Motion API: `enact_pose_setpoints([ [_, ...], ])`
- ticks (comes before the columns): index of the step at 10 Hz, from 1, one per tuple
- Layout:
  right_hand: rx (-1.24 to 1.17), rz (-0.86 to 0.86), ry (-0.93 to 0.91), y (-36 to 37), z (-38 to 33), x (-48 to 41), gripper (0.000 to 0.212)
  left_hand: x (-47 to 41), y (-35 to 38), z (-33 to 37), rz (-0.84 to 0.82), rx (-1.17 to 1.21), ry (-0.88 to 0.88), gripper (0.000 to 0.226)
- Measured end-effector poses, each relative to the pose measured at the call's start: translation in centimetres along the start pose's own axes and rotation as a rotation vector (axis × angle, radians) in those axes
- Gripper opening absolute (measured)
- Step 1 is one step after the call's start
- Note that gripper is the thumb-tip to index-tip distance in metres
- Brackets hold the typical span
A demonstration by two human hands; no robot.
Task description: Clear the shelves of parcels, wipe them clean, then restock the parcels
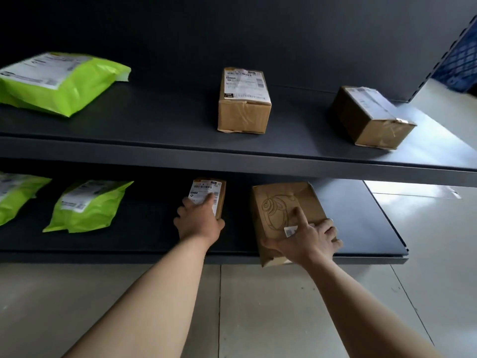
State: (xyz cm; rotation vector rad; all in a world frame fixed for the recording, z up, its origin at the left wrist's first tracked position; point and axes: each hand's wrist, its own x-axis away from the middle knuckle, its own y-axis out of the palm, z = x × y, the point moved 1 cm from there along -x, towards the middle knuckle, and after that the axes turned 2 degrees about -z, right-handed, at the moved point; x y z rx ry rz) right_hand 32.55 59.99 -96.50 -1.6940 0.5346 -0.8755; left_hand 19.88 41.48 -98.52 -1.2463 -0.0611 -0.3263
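No wording is sharp enough to read. On the upper shelf (160, 120), blurred white shipping labels (244, 83) lie on the green mailer (59, 99) at the left end, the middle carton (242, 115) and the right-end carton (379, 133). On the lower shelf (149, 228), the edge bag (13, 202) and the green bag (87, 218) beside it carry similar ones. The small carton (222, 195) shows a barcode label (204, 188). The large carton (309, 202) bears a line drawing (271, 213) and a small sticker (290, 231).
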Motion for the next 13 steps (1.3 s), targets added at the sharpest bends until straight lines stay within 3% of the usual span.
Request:
enact_pose_setpoints([
  [7, -0.054, 0.004, 0.114, 0.3, -0.2, -9.6, 0.118, -4.6, 3.8, 0.4, 0.053, -0.130, -0.008, 0.076],
  [10, 0.010, 0.088, -0.070, 1.4, 0.0, -8.9, 0.118, -4.6, 3.5, -0.3, 0.000, -0.191, 0.045, 0.076],
  [11, -0.034, 0.171, -0.128, 2.2, -0.1, -7.2, 0.104, -4.1, 3.3, -0.5, -0.047, -0.153, 0.045, 0.076],
  [13, -0.071, 0.316, -0.285, 2.4, -0.4, -4.2, 0.059, -2.2, 2.5, -0.4, 0.158, -0.138, 0.264, 0.063],
])
